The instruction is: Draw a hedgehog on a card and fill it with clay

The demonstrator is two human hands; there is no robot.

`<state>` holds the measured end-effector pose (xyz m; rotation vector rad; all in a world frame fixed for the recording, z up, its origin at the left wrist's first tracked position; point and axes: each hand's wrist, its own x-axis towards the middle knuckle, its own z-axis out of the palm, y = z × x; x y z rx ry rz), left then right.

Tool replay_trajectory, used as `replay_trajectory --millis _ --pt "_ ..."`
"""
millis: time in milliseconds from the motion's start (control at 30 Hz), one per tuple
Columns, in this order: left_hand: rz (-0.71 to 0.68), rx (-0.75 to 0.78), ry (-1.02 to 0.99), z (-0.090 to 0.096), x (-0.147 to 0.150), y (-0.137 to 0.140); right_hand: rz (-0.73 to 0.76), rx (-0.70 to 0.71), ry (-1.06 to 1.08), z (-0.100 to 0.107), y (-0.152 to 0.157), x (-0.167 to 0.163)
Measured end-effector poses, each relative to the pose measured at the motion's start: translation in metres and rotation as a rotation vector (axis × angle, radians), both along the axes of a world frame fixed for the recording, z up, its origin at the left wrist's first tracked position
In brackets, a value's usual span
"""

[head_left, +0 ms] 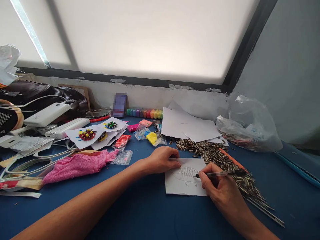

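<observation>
Cloth (77, 166) is lying left of the paper (183, 188). The left hand (162, 160), loosely curled, is resting on the paper's upper left corner; the right hand (221, 190) is gripping a pen (225, 173) over the paper's right side, near seeds (212, 155).

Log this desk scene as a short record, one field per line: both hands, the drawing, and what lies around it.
Left hand: resting at the upper left of a small white paper
Right hand: holding a pen, tip at the drawing
Drawing: rounded outline, small marks inside, short legs below
Beyond and right: heaped striped seeds
Farther back: loose white sheets
Left side: pink cloth
Far right: clear plastic bag
Surface: blue tabletop
</observation>
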<state>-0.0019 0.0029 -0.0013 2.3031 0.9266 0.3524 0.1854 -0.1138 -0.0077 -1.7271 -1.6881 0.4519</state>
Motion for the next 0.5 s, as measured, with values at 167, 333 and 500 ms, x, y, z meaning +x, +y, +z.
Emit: replay_trajectory --millis 167,333,500 --pt "0.001 -0.002 0.003 -0.0007 -0.0002 -0.0013 -0.007 0.004 0.003 -0.0011 -0.0006 0.0003" --pt "-0.005 0.01 0.011 -0.0011 -0.0002 -0.0009 0.0 -0.009 0.029 0.0017 -0.0007 -0.0013" --pt "-0.002 0.008 0.021 0.0012 0.0001 -0.0012 -0.073 -0.014 0.076 0.0039 -0.0022 -0.002"
